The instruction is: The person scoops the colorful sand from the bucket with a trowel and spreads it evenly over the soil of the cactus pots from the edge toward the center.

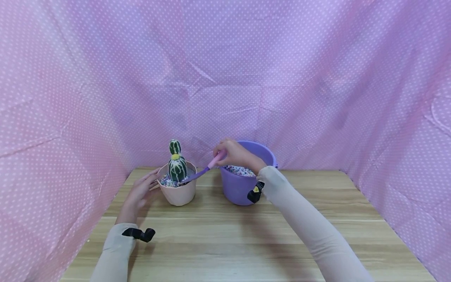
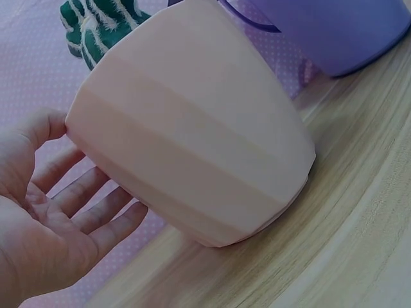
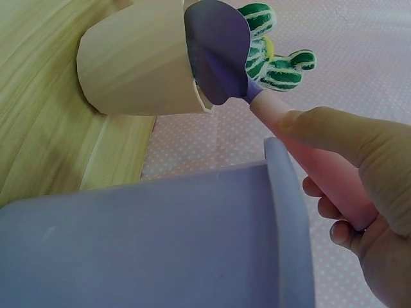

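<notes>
In my right hand (image 1: pixel 235 153) I grip the pink handle of a small shovel (image 3: pixel 314 163). Its purple blade (image 3: pixel 218 51) reaches over the rim of a pale pink flowerpot (image 2: pixel 186 122). Inside the pot a green-and-white cactus (image 1: pixel 177 168) with a yellow flower stands upright among multicoloured pebbles (image 1: pixel 168 182). My left hand (image 2: pixel 58 212) touches the pot's left side, thumb at the rim and fingers extended along the wall. Below my right forearm is a purple bucket (image 1: pixel 237 191) holding more of these pebbles.
The pot and bucket stand apart on a wooden table (image 1: pixel 211 243), near its back edge. Pink polka-dot cloth (image 1: pixel 225 62) hangs behind and at both sides. A black wrist mount (image 1: pixel 140 234) sits on the left sleeve.
</notes>
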`<action>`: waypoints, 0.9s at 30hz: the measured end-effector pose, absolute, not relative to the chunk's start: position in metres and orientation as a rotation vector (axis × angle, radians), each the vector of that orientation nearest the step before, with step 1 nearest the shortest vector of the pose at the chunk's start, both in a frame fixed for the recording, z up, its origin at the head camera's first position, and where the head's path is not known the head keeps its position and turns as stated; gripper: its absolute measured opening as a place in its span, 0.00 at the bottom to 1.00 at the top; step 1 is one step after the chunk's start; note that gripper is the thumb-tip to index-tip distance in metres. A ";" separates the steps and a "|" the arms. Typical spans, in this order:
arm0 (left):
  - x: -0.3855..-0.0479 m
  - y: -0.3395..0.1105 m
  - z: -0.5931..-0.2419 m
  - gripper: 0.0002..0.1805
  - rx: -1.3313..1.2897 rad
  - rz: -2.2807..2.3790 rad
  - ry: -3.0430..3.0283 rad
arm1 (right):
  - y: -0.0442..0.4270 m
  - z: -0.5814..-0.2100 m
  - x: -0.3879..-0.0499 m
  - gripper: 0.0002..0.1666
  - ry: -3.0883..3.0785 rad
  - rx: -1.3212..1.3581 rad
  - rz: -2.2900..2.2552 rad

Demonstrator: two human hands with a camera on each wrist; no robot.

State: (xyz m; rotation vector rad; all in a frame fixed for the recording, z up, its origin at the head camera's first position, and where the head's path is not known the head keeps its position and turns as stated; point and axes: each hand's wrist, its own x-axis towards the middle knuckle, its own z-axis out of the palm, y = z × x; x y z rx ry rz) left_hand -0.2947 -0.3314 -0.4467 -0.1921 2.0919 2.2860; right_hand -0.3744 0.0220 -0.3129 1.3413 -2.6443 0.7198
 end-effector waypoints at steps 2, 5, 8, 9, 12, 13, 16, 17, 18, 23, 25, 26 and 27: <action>-0.294 -0.331 -0.446 0.36 -0.200 2.268 2.103 | 0.022 -0.313 -0.375 0.11 -2.644 1.341 0.724; -0.294 -0.331 -0.444 0.37 -0.206 2.258 2.106 | 0.022 -0.314 -0.375 0.11 -2.629 1.343 0.737; -0.294 -0.331 -0.443 0.37 -0.210 2.267 2.097 | 0.023 -0.315 -0.376 0.10 -2.611 1.338 0.758; -0.294 -0.331 -0.443 0.36 -0.209 2.273 2.092 | 0.024 -0.316 -0.376 0.10 -2.605 1.333 0.767; -0.294 -0.332 -0.444 0.36 -0.191 2.300 2.072 | 0.026 -0.317 -0.376 0.11 -2.589 1.319 0.792; -0.294 -0.332 -0.444 0.36 -0.185 2.310 2.065 | 0.027 -0.318 -0.376 0.12 -2.582 1.315 0.798; -0.293 -0.332 -0.444 0.37 -0.175 2.336 2.047 | 0.031 -0.318 -0.375 0.14 -2.564 1.299 0.814; -0.292 -0.331 -0.444 0.37 -0.176 2.342 2.046 | 0.032 -0.317 -0.374 0.15 -2.558 1.295 0.822; -0.292 -0.331 -0.444 0.37 -0.183 2.346 2.048 | 0.034 -0.317 -0.372 0.15 -2.555 1.288 0.831; -0.286 -0.321 -0.437 0.37 -0.314 2.329 2.117 | 0.050 -0.312 -0.365 0.18 -2.528 1.228 0.941; -0.282 -0.314 -0.431 0.34 -0.428 2.363 2.173 | 0.060 -0.310 -0.362 0.19 -2.506 1.188 0.984; -0.280 -0.309 -0.427 0.32 -0.500 2.411 2.192 | 0.064 -0.309 -0.361 0.19 -2.492 1.173 1.006; -0.279 -0.304 -0.423 0.29 -0.573 2.490 2.200 | 0.070 -0.308 -0.359 0.19 -2.474 1.158 1.024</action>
